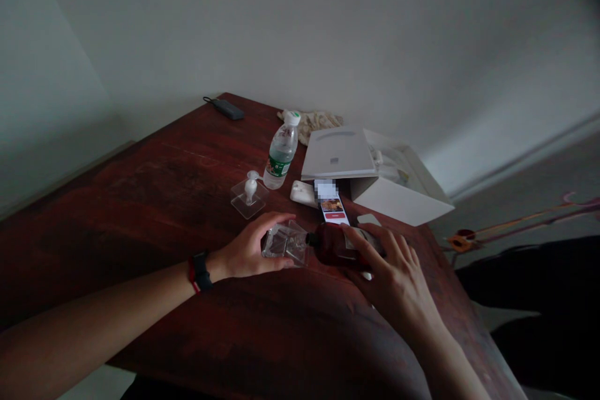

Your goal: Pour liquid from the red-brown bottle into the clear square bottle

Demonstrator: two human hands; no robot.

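Note:
My left hand (255,244) is closed around a clear square plastic container (287,244), thumb on one side and fingers on the other. My right hand (394,269) grips a dark reddish-brown bottle (335,247) with a pale label. The bottle lies tilted on its side, its open neck at the mouth of the container. Whether liquid is flowing I cannot tell. Beyond my left hand, a white pump top (251,187) rises from a clear square lid (244,205) on the table. A lit phone (334,203) lies behind the brown bottle.
A water bottle (281,153) with a green label stands upright on the dark red wooden table (178,181). Near it are a white box (340,153), an opened box (403,200), a white object (304,194) and a cloth (316,124). A dark device (227,109) lies at the far corner.

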